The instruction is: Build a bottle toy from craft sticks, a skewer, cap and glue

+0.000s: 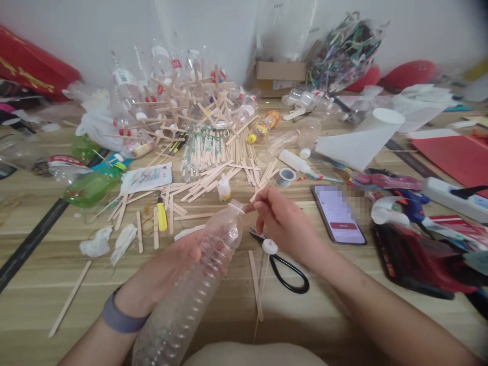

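Left hand (182, 260) holding plastic bottle (196, 284), clear, ribbed, tilted, neck uppermost

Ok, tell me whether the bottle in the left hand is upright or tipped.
Tipped: the bottle slants, its neck beside the right hand.

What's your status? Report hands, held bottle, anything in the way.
Left hand holding clear ridged plastic bottle. Right hand: fingers at bottle's mouth. Black-handled scissors lie close by.

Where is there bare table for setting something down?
Bare table shows front left, between the black strip and the lone wooden stick, and near right, between the scissors handle and the right forearm. It is crowded beyond the clear bottle with loose sticks and bottles, and right of the phone.
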The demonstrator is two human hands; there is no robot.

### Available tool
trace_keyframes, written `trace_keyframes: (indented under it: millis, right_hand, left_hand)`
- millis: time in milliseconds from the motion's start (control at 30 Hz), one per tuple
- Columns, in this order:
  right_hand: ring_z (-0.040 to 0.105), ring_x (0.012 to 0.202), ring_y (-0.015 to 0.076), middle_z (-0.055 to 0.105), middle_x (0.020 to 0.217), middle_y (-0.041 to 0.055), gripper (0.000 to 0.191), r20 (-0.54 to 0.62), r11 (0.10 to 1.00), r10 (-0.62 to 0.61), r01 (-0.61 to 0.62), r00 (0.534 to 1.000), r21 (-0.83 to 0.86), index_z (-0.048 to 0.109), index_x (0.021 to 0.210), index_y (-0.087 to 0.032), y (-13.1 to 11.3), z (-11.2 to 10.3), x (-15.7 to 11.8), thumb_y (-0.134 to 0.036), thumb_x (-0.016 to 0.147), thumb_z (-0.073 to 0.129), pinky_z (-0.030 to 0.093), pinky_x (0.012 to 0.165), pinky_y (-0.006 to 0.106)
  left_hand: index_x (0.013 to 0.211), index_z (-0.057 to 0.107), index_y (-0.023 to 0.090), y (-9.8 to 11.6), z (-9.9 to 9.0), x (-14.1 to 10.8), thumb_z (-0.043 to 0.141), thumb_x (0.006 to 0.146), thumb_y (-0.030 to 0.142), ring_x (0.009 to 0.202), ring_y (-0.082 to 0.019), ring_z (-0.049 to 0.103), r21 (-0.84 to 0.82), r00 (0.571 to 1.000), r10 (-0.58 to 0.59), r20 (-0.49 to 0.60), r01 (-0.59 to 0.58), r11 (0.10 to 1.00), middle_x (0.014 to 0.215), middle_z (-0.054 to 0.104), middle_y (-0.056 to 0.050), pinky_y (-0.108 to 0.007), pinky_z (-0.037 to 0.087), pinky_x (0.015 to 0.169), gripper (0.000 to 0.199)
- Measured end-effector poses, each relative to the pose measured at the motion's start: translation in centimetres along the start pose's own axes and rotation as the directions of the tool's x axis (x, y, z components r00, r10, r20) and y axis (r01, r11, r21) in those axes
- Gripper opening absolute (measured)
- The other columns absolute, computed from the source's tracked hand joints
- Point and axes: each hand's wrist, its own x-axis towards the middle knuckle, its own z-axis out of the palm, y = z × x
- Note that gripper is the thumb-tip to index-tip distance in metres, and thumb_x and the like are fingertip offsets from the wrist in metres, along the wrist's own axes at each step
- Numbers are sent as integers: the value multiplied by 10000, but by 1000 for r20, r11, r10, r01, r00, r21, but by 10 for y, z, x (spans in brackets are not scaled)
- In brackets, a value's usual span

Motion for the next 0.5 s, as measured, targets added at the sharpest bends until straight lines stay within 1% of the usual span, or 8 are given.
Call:
trace_keyframes:
  millis: [33, 100, 167, 233, 333, 367, 433, 500]
  right_hand:
    - [638, 513, 133, 727, 774, 14, 105, 35, 997, 23, -26, 999, 73, 388, 849, -238, 0, 5, -3, -219, 949, 366, 456, 565, 264]
    - [680, 585, 145, 744, 810, 33, 119, 86, 986, 27, -41, 996, 162, 359, 839, -246, 3, 14, -8, -230, 956, 350, 479, 579, 271]
    - [698, 646, 160, 740, 750, 38, 138, 118, 979, 1, -25, 993, 203, 356, 825, -250, 7, 20, -12, -249, 962, 342, 493, 593, 275]
    - [698, 643, 159, 734, 710, 32, 153, 147, 967, -5, -33, 989, 254, 356, 814, -252, 11, 23, -15, -265, 966, 339, 506, 592, 274]
    - [695, 600, 155, 733, 689, 21, 148, 192, 931, 44, -110, 980, 348, 357, 827, -253, 11, 24, -18, -290, 969, 341, 522, 561, 269]
    - [694, 587, 156, 732, 682, 17, 146, 200, 918, 67, -139, 977, 372, 356, 833, -252, 10, 24, -19, -300, 970, 343, 525, 550, 269]
    - [696, 575, 158, 729, 670, 15, 155, 206, 898, 97, -174, 974, 404, 353, 837, -251, 6, 23, -22, -326, 972, 345, 527, 536, 268]
    - [704, 586, 160, 730, 679, 21, 174, 216, 884, 105, -191, 971, 427, 345, 833, -251, 2, 22, -24, -351, 975, 344, 532, 533, 265]
  left_hand:
    - [1065, 725, 246, 0, 1, 0, 802, 676, 490, 797, -133, 652, 23, 1000, 21, 3, -21, 1000, 919, 722, -3, -223, 471, 739, 466]
    - [1017, 738, 237, -1, 3, -1, 791, 669, 527, 780, -138, 642, 49, 998, 58, 5, -58, 997, 915, 721, -8, -223, 464, 712, 457]
    - [977, 739, 235, -3, 2, 1, 795, 652, 542, 774, -139, 626, 42, 997, 73, 0, -73, 996, 893, 709, -2, -228, 458, 710, 451]
    - [964, 723, 221, -5, -1, 4, 820, 618, 535, 764, -138, 607, 27, 997, 77, -2, -77, 997, 867, 688, 1, -229, 451, 701, 477]
    - [1010, 667, 202, -10, -8, 9, 862, 569, 491, 748, -146, 598, 41, 996, 93, -13, -93, 995, 854, 662, -3, -234, 443, 665, 563]
    - [1045, 640, 209, -11, -10, 10, 877, 548, 472, 770, -159, 609, 53, 994, 99, -41, -97, 994, 878, 659, -3, -246, 449, 680, 611]
    - [1120, 577, 228, -12, -11, 11, 882, 548, 436, 831, -186, 628, 117, 986, 105, -132, -90, 989, 943, 655, -3, -282, 463, 746, 681]
    - [1183, 505, 243, -11, -10, 9, 861, 583, 412, 894, -208, 633, 215, 963, 112, -247, -58, 975, 1007, 650, -5, -326, 460, 827, 718]
